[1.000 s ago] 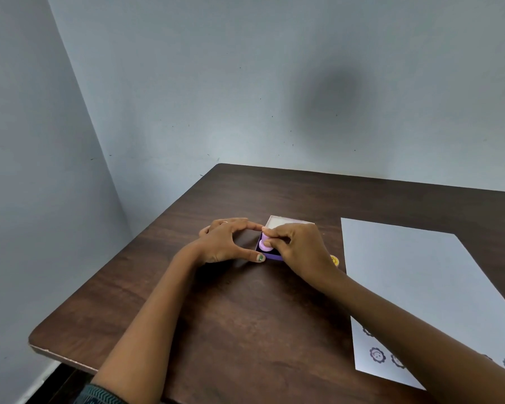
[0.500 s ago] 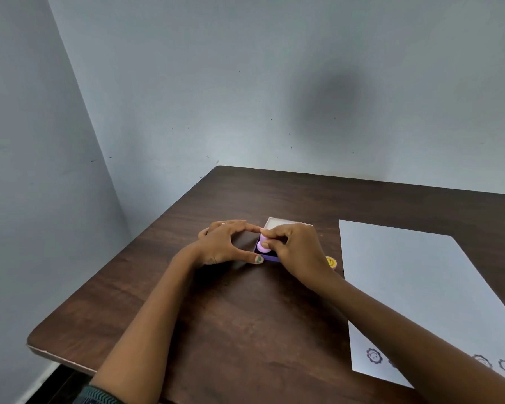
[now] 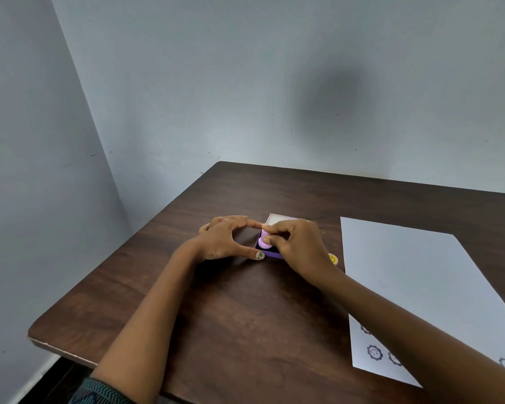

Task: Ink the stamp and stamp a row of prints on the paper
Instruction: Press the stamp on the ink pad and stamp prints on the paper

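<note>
A small pink stamp (image 3: 264, 240) stands upright on a purple ink pad (image 3: 271, 254) near the middle of the table. My right hand (image 3: 299, 246) pinches the stamp from above and hides most of the pad. The pad's pale open lid (image 3: 277, 220) shows behind the fingers. My left hand (image 3: 225, 239) frames the pad's left side, with forefinger and thumb touching its edges. A white sheet of paper (image 3: 414, 284) lies to the right. Several flower-shaped prints (image 3: 374, 352) run along its near edge, partly hidden by my right forearm.
A small yellow round object (image 3: 333, 258) lies between the ink pad and the paper. The dark wooden table (image 3: 245, 330) ends at a near-left corner and stands against grey walls at the back and left.
Both hands stay at the ink pad with the stamp pressed on it. The view has shifted slightly; otherwise nothing has visibly moved.
</note>
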{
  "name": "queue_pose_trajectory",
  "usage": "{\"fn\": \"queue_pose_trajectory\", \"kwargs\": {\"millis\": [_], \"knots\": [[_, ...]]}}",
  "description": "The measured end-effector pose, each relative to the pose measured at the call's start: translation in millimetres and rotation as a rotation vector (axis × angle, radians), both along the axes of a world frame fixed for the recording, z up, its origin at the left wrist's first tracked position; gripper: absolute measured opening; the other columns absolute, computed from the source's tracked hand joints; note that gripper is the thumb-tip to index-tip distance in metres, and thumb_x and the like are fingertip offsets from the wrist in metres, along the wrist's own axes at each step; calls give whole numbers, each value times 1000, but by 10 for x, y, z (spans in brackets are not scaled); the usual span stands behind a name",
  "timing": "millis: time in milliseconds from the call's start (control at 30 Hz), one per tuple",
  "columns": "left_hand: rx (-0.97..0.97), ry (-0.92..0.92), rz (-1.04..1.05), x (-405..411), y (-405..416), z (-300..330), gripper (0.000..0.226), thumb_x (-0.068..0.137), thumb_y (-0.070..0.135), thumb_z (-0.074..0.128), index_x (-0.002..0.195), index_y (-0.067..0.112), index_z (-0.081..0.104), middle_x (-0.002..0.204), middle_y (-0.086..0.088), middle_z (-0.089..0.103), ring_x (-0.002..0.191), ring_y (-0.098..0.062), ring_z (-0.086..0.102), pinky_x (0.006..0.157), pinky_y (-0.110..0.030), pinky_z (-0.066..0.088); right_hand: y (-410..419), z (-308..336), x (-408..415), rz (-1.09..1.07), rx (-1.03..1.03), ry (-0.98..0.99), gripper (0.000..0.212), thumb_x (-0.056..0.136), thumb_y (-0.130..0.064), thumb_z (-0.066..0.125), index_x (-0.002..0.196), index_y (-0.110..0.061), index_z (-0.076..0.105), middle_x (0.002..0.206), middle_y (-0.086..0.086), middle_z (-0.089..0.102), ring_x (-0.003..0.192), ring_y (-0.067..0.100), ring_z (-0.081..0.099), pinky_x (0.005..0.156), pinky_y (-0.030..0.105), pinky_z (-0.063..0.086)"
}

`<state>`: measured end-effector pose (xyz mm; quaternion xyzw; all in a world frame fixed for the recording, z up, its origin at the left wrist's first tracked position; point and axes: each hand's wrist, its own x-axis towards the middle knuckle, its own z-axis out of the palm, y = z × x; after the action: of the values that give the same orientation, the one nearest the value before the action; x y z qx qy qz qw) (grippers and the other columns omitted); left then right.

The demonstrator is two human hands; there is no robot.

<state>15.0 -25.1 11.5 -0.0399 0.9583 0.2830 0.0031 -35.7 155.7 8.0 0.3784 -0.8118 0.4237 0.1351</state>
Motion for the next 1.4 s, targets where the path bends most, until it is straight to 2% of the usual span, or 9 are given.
{"fn": "queue_pose_trajectory", "kwargs": {"millis": [167,333,433,500,567,767,900,1233,1400], "knots": [[1,2,0,-5,3,-1,62,64,62,73,119,62,44,149,14,35,141,-18,17,114,-48,12,27,-23,19,47,105,152,20,81,-12,66,99,-5,71,90,17,75,79,26,65,74,38,52],[10,9,-4,9,14,4,58,62,64,72,112,68,43,148,16,36,140,-15,18,111,-44,13,-3,22,15,14,108,36,15,80,-15,66,92,-12,74,84,9,76,68,7,57,64,20,38],[9,4,-2,12,15,16,57,61,65,72,109,68,42,148,16,36,141,-16,18,111,-45,13,3,141,-12,14,162,-9,17,77,-16,68,92,-10,74,89,9,75,70,9,58,66,23,46],[1,-3,-2,4,10,13,57,61,66,72,109,68,42,149,14,35,141,-17,17,112,-46,13,25,207,-49,-14,79,-96,20,75,-17,72,94,-10,74,90,4,74,68,3,58,63,9,46],[-5,-13,-3,-5,0,5,56,62,66,71,111,65,44,150,13,35,141,-18,17,113,-48,13,57,240,-67,-65,-64,-244,22,74,-20,74,95,-15,73,90,-2,72,73,1,60,63,5,44],[-19,-38,-6,-36,-7,8,75,61,68,71,128,53,42,152,10,32,142,-20,16,113,-50,12,291,423,-30,178,-681,-1140,23,79,-8,66,102,-2,66,87,14,74,77,21,73,71,28,60],[1,-48,-2,-22,3,12,83,57,71,70,131,51,40,151,10,33,141,-21,18,112,-51,15,456,517,22,293,-801,-1373,19,66,-12,69,83,-4,72,85,15,76,81,25,73,67,32,61],[75,42,73,-8,145,13,95,47,80,68,132,55,33,147,0,38,138,-24,25,110,-44,18,785,583,119,358,-907,-1405,14,69,-10,66,75,-4,76,88,15,76,84,25,73,65,34,61],[-161,212,77,-62,370,48,99,51,90,47,138,47,30,148,6,39,138,-19,24,105,-35,9,1176,527,73,295,-953,-1234,17,68,-11,67,82,-7,76,94,13,75,91,25,71,73,32,60]]}}
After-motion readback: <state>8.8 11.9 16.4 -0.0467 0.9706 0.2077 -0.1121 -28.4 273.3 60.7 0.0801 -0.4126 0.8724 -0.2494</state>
